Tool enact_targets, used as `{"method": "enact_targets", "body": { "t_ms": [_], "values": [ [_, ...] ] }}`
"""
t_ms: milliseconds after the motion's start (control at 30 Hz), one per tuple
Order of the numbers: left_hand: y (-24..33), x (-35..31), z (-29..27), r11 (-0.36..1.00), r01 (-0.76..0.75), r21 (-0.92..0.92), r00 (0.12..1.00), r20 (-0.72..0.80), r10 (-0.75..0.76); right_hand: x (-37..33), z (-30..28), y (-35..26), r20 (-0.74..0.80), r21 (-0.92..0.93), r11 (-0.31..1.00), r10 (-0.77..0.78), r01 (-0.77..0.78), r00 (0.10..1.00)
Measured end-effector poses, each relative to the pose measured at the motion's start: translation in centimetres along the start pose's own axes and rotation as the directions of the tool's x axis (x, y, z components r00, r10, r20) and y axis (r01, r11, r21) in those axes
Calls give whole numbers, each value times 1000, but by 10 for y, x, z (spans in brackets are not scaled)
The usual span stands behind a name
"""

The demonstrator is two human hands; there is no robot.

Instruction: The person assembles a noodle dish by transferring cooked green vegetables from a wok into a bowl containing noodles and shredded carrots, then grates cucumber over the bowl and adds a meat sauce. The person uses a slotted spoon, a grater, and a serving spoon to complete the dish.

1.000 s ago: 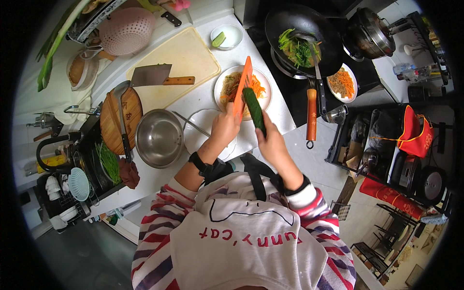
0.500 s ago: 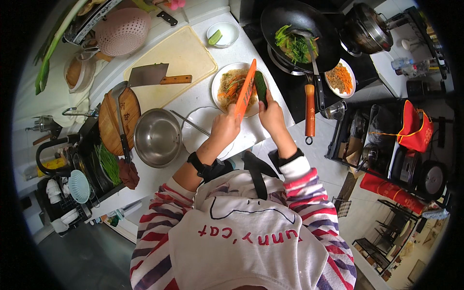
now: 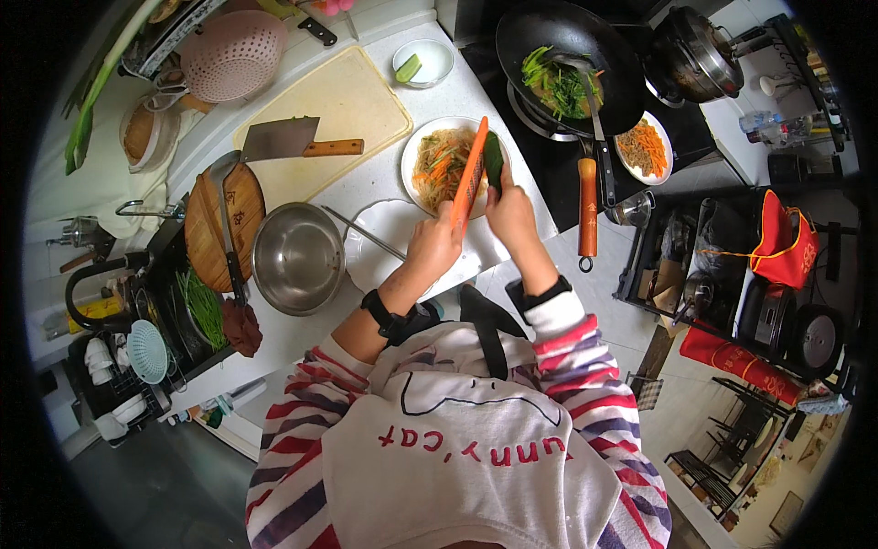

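The left hand (image 3: 434, 245) is closed around the lower end of a flat orange plastic grater (image 3: 470, 174), tilted over a round white plate of shredded orange and green vegetables (image 3: 422, 165) on the white table (image 3: 366, 183). The right hand (image 3: 510, 212) grips a dark green cucumber piece (image 3: 494, 157), pressed against the grater's right face, just above the plate. A round shiny steel bowl (image 3: 297, 259) sits left of the left hand.

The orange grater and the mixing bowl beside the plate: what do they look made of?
The orange grater, held in the left hand, looks like matte moulded plastic: flat, uniform colour, no shine. The mixing bowl looks like brushed stainless steel: grey, with soft reflections round its wall. The right hand presses a green vegetable piece on the grater.
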State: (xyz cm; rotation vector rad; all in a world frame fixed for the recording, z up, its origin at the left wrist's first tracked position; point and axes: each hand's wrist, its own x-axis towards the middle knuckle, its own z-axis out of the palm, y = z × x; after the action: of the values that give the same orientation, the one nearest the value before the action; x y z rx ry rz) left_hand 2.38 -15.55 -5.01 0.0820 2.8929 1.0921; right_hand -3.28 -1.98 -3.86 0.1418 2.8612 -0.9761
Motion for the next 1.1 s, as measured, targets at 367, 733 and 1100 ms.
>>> {"method": "enact_targets", "body": {
  "t_ms": [367,733,1100],
  "values": [
    [0,11,0,995,-3,-102,998,-67,-4,-67,-23,-13,91,2,997,-83,83,992],
    [-6,3,-7,991,101,-85,987,-117,-110,-52,-34,-3,230,60,989,-149,139,962],
    [-4,-11,-11,999,-32,19,997,-72,33,21,-1,-6,58,88,996,29,-34,998]
  ]
}}
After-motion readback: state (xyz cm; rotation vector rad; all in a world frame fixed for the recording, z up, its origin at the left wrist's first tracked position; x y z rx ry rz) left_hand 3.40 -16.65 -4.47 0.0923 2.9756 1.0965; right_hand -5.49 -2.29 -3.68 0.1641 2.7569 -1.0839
